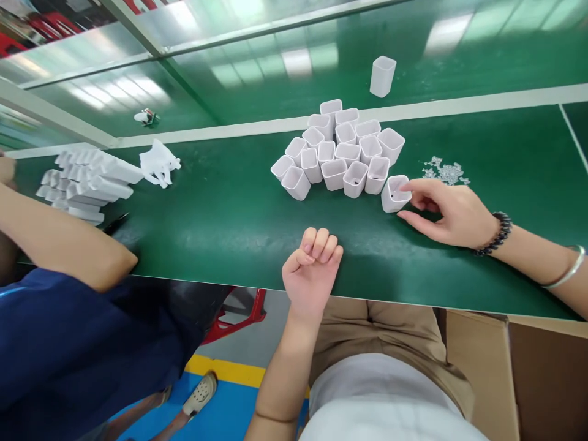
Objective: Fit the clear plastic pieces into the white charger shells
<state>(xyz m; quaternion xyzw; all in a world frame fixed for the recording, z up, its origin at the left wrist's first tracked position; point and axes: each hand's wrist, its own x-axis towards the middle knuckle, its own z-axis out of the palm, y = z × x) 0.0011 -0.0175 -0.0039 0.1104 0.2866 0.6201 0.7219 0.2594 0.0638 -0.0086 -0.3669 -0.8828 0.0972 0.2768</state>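
While my right hand (452, 214) has fingertip at rim of white rounded-square cup (389, 202), dark spot inside, beside cup cluster (334, 177), I cannot tell whether it grips; left hand (312, 269) loosely closed.

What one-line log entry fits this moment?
right hand: at rim of white cup; left hand: loosely curled, no object visible; clear bits: scattered on table
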